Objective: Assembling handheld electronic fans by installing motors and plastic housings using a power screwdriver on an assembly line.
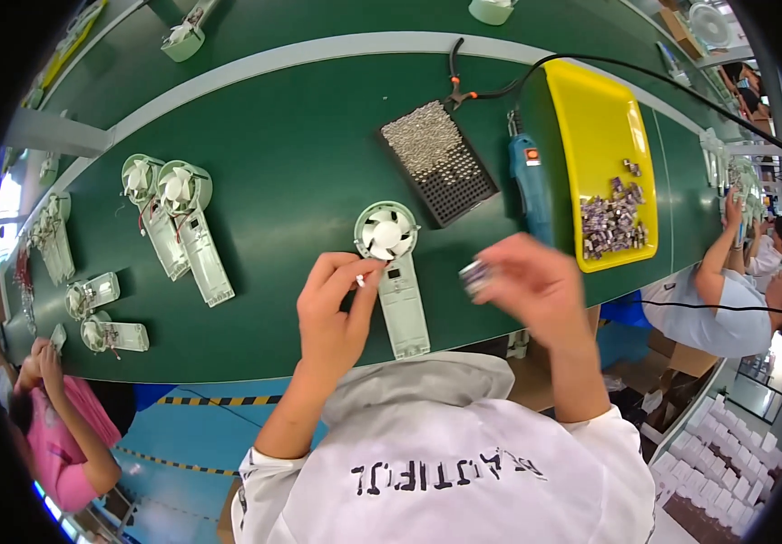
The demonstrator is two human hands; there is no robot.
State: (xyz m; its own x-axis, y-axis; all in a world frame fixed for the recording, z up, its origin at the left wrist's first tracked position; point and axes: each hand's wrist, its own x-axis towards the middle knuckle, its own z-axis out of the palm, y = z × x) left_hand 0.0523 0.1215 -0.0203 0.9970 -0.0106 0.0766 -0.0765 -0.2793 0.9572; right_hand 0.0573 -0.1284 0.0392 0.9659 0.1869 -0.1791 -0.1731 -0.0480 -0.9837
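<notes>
A pale green handheld fan housing (406, 317) lies on the green table in front of me, its round head with a white fan wheel (386, 234) pointing away. My left hand (329, 304) is closed at the lower left of the fan head, with a small white connector (360, 281) between thumb and forefinger. To the right of the housing, my right hand (541, 286) is raised and slightly blurred. Its fingertips pinch a small silver and purple part (474, 276), which is apart from the housing. The part resembles the pieces (610, 222) heaped in the yellow tray.
The yellow tray (591, 109) stands at the right, beside a blue electric screwdriver (529, 177) with a black cable. A black perforated block (464, 193) filled with small metal pieces and pliers (456, 89) lie beyond. More fan housings (193, 227) lie left. Co-workers sit on both sides.
</notes>
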